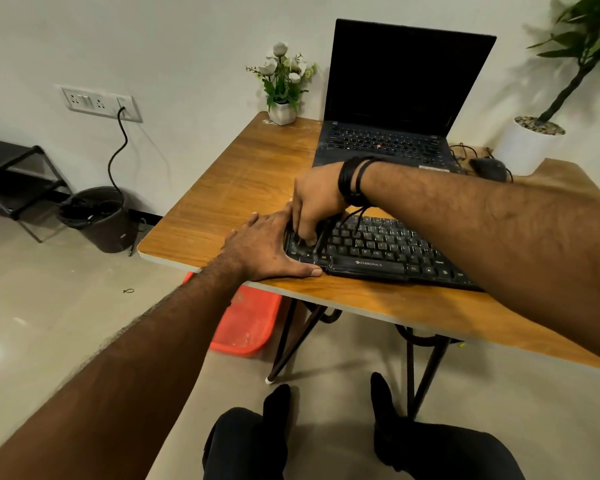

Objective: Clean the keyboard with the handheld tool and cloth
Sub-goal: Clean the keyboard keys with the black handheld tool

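Observation:
A black Zebronics keyboard (pixel 378 252) lies near the front edge of the wooden table (pixel 243 188). My left hand (pixel 267 247) lies flat with straight fingers against the keyboard's left end, thumb along its front edge. My right hand (pixel 314 202) reaches across from the right and its fingers curl down round a thin dark handheld tool (pixel 321 237), whose tip touches the keys at the keyboard's left end. No cloth shows in this view.
An open black laptop (pixel 395 98) stands behind the keyboard, a white flower pot (pixel 283 112) to its left, a mouse (pixel 489 168) and a large white planter (pixel 530 143) to its right. Below the table lies a red tub (pixel 246 327); a dark bin (pixel 97 220) stands by the wall.

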